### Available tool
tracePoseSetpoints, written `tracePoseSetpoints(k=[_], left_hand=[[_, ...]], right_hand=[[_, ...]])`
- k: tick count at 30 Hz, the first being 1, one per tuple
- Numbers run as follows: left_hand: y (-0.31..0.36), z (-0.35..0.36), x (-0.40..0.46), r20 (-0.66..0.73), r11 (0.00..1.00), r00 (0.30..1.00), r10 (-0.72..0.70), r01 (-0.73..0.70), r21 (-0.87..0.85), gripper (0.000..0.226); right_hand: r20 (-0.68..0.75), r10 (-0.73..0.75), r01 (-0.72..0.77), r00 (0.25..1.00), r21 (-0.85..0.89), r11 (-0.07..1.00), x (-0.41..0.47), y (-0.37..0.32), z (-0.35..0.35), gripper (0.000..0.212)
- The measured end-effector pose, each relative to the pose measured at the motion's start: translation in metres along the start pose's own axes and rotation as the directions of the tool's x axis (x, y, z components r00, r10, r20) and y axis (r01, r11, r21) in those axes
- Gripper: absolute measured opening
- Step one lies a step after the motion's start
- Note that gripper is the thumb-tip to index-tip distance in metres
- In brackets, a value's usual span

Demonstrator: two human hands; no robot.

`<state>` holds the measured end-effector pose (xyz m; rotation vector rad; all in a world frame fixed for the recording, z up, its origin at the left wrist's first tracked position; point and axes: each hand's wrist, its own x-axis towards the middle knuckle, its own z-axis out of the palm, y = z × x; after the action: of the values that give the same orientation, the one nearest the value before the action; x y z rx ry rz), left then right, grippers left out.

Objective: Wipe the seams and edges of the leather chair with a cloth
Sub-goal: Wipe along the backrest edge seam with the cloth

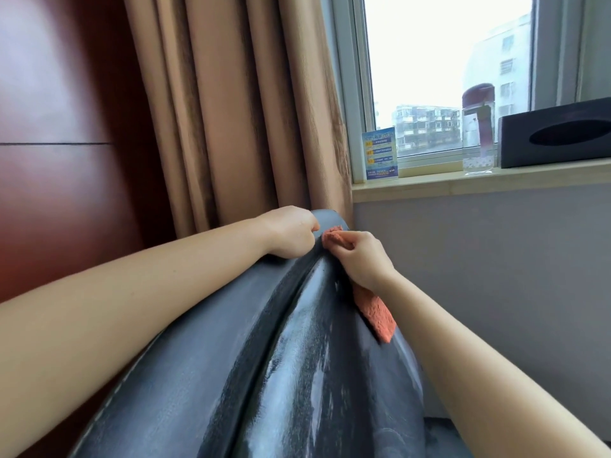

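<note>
Right at the far end of the black leather chair (297, 358), one orange cloth (334, 238) is pressed against the rounded top edge, beside the raised seam that runs from near to far along the glossy leather. The right hand (362, 256) grips the cloth with curled fingers; one bunched end pokes out beyond the fingertips and a flat tail hangs below the wrist, lying on the chair's right flank. The left hand (291, 231) sits just left of the cloth, its fingers curled over the same top edge and clasping the leather. The two hands are close, nearly touching.

Behind the chair hangs one tan curtain (231, 104) in deep folds, with a dark red wooden panel (56, 127) to its left. On the far right a window sill (479, 183) carries three things: one blue printed card (381, 153), one clear bottle (478, 127) with a dark red cap, and one black tissue box (558, 133).
</note>
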<state>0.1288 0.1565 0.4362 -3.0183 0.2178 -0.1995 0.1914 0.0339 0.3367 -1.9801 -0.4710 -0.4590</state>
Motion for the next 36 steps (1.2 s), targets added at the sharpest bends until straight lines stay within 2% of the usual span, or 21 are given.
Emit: tracePoseSetpoints(k=[2, 4, 6, 10, 12, 17, 21, 23, 27, 29, 31, 34, 36], left_hand=[[0.000, 0.000, 0.000, 0.002, 1.000, 1.000, 0.001, -0.001, -0.008, 0.048], [0.000, -0.001, -0.001, 0.009, 1.000, 1.000, 0.007, -0.007, -0.004, 0.052], [0.001, -0.002, -0.001, 0.013, 1.000, 1.000, 0.020, -0.020, 0.003, 0.052], [0.002, -0.002, 0.001, 0.030, 1.000, 0.999, 0.027, -0.027, 0.009, 0.051], [0.003, -0.003, 0.002, 0.025, 0.999, 0.999, 0.029, -0.029, 0.026, 0.051], [0.002, 0.000, 0.004, 0.027, 0.995, 0.999, 0.040, -0.042, 0.092, 0.051], [0.002, 0.001, 0.003, 0.003, 0.988, 0.999, 0.049, -0.048, 0.146, 0.048], [0.002, 0.001, 0.002, -0.001, 0.986, 0.999, 0.051, -0.050, 0.157, 0.047], [0.003, 0.002, 0.001, -0.013, 0.986, 0.999, 0.042, -0.039, 0.162, 0.041], [0.004, 0.002, 0.004, -0.026, 0.987, 0.999, 0.040, -0.035, 0.154, 0.034], [0.002, 0.003, 0.009, -0.031, 0.987, 0.998, 0.046, -0.040, 0.155, 0.035], [0.002, 0.002, 0.012, -0.023, 0.990, 0.999, 0.048, -0.044, 0.135, 0.046], [0.002, 0.002, 0.014, -0.019, 0.989, 0.998, 0.061, -0.057, 0.133, 0.049]], right_hand=[[-0.004, 0.054, -0.054, 0.999, 0.002, 0.999, 0.006, 0.003, 0.000, 0.023], [0.014, 0.046, -0.047, 0.999, 0.008, 0.999, 0.005, 0.001, -0.001, 0.025], [0.058, -0.018, 0.015, 0.998, 0.049, 0.999, -0.004, -0.003, -0.001, 0.016], [0.105, -0.167, 0.154, 0.980, 0.121, 0.981, -0.017, -0.003, -0.002, 0.014], [0.075, -0.134, 0.127, 0.988, 0.087, 0.988, -0.007, 0.002, -0.003, 0.009], [0.022, 0.036, -0.036, 0.999, -0.012, 0.999, 0.012, 0.013, -0.001, 0.021], [-0.025, 0.125, -0.122, 0.992, 0.088, 0.989, 0.005, 0.007, 0.004, 0.025], [-0.024, 0.089, -0.085, 0.996, 0.146, 0.986, -0.005, 0.001, 0.005, 0.022], [-0.014, -0.082, 0.083, 0.997, 0.250, 0.965, -0.031, -0.009, 0.007, 0.014], [-0.022, -0.083, 0.086, 0.996, 0.214, 0.973, -0.026, -0.007, 0.007, 0.020], [-0.038, -0.055, 0.059, 0.998, 0.105, 0.993, -0.011, -0.002, 0.007, 0.032], [-0.073, 0.016, -0.018, 0.997, -0.027, 0.999, 0.012, 0.012, 0.006, 0.025], [-0.076, 0.070, -0.074, 0.995, -0.041, 0.996, 0.026, 0.022, 0.005, 0.028]])
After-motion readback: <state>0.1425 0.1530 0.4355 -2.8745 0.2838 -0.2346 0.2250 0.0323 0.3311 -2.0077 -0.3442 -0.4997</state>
